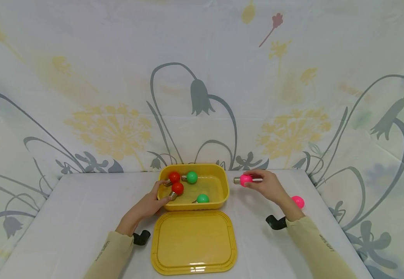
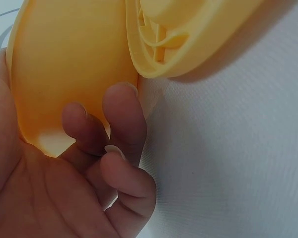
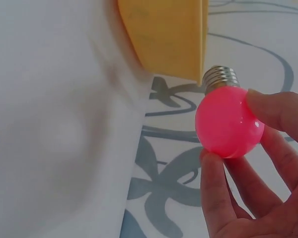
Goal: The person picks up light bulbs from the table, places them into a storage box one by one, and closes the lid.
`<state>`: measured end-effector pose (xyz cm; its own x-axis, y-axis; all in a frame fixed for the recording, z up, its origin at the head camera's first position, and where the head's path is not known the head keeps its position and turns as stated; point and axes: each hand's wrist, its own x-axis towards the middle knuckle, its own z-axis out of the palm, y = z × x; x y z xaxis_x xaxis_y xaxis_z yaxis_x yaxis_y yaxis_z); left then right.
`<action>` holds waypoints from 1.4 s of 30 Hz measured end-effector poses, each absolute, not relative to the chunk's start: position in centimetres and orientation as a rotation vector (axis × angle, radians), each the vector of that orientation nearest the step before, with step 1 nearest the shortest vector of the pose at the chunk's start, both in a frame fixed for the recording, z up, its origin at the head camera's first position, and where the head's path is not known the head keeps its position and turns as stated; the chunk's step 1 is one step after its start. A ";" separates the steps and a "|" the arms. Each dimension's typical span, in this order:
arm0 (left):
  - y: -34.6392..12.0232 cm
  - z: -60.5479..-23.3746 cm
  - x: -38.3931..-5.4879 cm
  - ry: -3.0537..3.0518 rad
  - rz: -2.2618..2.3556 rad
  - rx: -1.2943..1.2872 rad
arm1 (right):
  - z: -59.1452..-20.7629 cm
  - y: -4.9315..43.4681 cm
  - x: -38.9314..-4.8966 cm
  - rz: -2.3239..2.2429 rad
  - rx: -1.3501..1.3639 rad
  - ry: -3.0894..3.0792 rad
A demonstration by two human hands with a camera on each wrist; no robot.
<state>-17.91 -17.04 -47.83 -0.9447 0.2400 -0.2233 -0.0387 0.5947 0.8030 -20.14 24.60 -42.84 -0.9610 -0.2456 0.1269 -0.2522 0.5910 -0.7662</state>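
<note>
I've L hand (image 1: 148, 205) half-curled, gripping yellow box (image 1: 192, 208) approx 9 o'clock; R hand (image 1: 269, 187) part-closed, pinching pink bulb (image 1: 245, 180) nr box's 3 o'clock end.

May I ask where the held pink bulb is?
In the head view, the right hand holds the pink light bulb just right of the yellow container.

White tabletop (image 1: 83, 217) under a yellow tub (image 1: 210, 185), a yellow lid (image 1: 195, 242) and one pink bulb (image 1: 298, 202).
</note>
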 end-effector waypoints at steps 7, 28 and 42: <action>-17.0 -47.9 -18.0 2.513 1.279 0.160 | -42.7 23.7 -20.3 1.371 0.493 -2.760; -17.0 -47.9 -17.9 2.497 1.285 0.141 | -42.5 20.6 -20.8 1.488 0.659 -2.708; -17.1 -48.0 -18.0 2.502 1.274 0.155 | -42.7 18.4 -21.1 1.498 0.743 -2.722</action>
